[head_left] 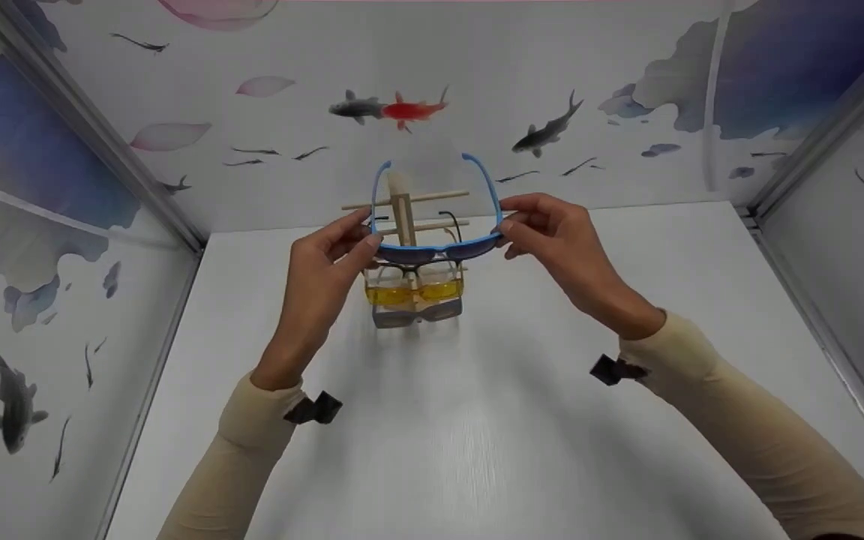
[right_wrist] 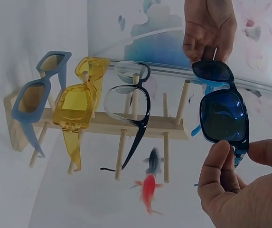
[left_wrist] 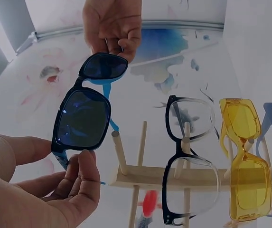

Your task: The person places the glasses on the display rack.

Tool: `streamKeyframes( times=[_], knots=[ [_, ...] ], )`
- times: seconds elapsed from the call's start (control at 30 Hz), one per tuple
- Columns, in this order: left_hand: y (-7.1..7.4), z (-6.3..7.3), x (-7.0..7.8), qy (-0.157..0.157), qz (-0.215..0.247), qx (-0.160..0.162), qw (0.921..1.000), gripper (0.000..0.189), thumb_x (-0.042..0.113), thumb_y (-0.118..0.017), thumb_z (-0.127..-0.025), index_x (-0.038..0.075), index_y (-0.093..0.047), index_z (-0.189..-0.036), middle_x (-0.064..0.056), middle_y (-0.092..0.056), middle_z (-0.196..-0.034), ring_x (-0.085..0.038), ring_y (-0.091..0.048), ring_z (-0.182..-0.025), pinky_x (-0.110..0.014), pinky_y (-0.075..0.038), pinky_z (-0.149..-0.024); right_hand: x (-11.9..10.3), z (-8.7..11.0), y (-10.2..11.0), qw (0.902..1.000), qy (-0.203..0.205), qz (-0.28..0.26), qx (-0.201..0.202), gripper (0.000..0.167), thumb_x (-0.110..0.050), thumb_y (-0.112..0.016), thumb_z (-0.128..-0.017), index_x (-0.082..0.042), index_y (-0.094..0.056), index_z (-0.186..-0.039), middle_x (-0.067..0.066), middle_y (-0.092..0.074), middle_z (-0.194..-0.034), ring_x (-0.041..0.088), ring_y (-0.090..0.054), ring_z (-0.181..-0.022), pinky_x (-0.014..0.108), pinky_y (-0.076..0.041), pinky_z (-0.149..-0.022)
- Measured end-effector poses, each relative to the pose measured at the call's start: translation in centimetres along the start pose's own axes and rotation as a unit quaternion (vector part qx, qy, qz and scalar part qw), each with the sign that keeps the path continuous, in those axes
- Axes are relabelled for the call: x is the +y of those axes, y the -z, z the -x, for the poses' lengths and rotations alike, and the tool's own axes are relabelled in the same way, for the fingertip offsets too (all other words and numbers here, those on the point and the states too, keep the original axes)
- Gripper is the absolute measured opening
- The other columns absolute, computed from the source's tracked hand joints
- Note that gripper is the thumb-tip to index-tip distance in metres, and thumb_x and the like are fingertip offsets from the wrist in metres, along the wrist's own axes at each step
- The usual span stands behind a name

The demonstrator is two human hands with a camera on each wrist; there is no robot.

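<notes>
A pair of sunglasses [head_left: 439, 251] with dark lenses and blue temples is held level above a wooden glasses rack [head_left: 404, 217]. The left hand [head_left: 327, 270] pinches one hinge corner between thumb and fingers; the right hand [head_left: 559, 244] pinches the opposite one. Both temples are unfolded and point away toward the back wall. On the rack's pegs hang clear glasses with a dark frame [left_wrist: 166, 171], yellow glasses [left_wrist: 249, 187] and blue-grey sunglasses [right_wrist: 31, 99]. In both wrist views the held sunglasses are beside the rack's top end, past the clear pair.
The rack stands upright on a white table [head_left: 447, 450], close to the back wall [head_left: 469, 45] painted with fish and petals. Side panels with metal edge strips [head_left: 154, 375] flank the table. Bare wooden pegs [head_left: 439, 196] stick out at the rack's top.
</notes>
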State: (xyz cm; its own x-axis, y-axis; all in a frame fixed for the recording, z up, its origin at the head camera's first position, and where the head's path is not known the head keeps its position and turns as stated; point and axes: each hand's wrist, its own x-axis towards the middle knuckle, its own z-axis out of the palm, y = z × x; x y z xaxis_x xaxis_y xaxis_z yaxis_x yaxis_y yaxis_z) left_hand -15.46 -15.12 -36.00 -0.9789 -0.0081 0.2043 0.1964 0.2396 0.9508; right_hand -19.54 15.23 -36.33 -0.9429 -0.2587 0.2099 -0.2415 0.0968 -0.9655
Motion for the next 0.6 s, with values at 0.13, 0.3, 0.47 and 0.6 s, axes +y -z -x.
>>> streamKeyframes(
  times=[0.13,0.3,0.47,0.6],
  knots=[
    [0.5,0.0,-0.3,0.005,0.003,0.007,1.0000,0.046,0.012,-0.070,-0.109,0.000,-0.062,-0.154,-0.015,-0.072,-0.123,-0.024,-0.075,-0.108,-0.029,-0.063,-0.094,0.1,-0.5,-0.6,1.0000,0.000,-0.001,-0.009,0.034,-0.006,-0.067,-0.108,0.006,-0.066,-0.140,0.015,-0.074,-0.111,0.023,-0.076,-0.095,0.031,-0.065,-0.086],
    [1.1,-0.3,-0.9,0.008,0.015,0.010,0.9998,0.046,0.009,-0.069,-0.109,0.000,-0.061,-0.154,-0.017,-0.071,-0.122,-0.025,-0.076,-0.106,-0.030,-0.064,-0.094,0.2,-1.0,-1.2,0.9999,0.002,-0.003,-0.017,0.034,-0.006,-0.066,-0.108,0.006,-0.066,-0.140,0.015,-0.075,-0.112,0.023,-0.076,-0.095,0.031,-0.065,-0.086],
    [1.8,-0.6,-1.4,0.011,0.022,0.012,0.9996,0.046,0.008,-0.068,-0.110,0.001,-0.061,-0.155,-0.018,-0.071,-0.123,-0.026,-0.077,-0.107,-0.030,-0.064,-0.094,0.5,-1.6,-1.8,0.9997,-0.004,-0.002,-0.025,0.034,-0.008,-0.066,-0.109,0.004,-0.066,-0.141,0.015,-0.074,-0.112,0.023,-0.075,-0.095,0.032,-0.065,-0.087],
    [2.1,-1.0,-1.9,0.021,0.023,0.011,0.9995,0.045,0.009,-0.068,-0.110,0.001,-0.062,-0.154,-0.020,-0.070,-0.124,-0.026,-0.076,-0.109,-0.030,-0.064,-0.095,0.6,-1.9,-2.2,0.9996,-0.005,0.001,-0.029,0.035,-0.009,-0.066,-0.109,0.004,-0.066,-0.142,0.015,-0.073,-0.113,0.023,-0.074,-0.094,0.033,-0.064,-0.089]
  ],
)
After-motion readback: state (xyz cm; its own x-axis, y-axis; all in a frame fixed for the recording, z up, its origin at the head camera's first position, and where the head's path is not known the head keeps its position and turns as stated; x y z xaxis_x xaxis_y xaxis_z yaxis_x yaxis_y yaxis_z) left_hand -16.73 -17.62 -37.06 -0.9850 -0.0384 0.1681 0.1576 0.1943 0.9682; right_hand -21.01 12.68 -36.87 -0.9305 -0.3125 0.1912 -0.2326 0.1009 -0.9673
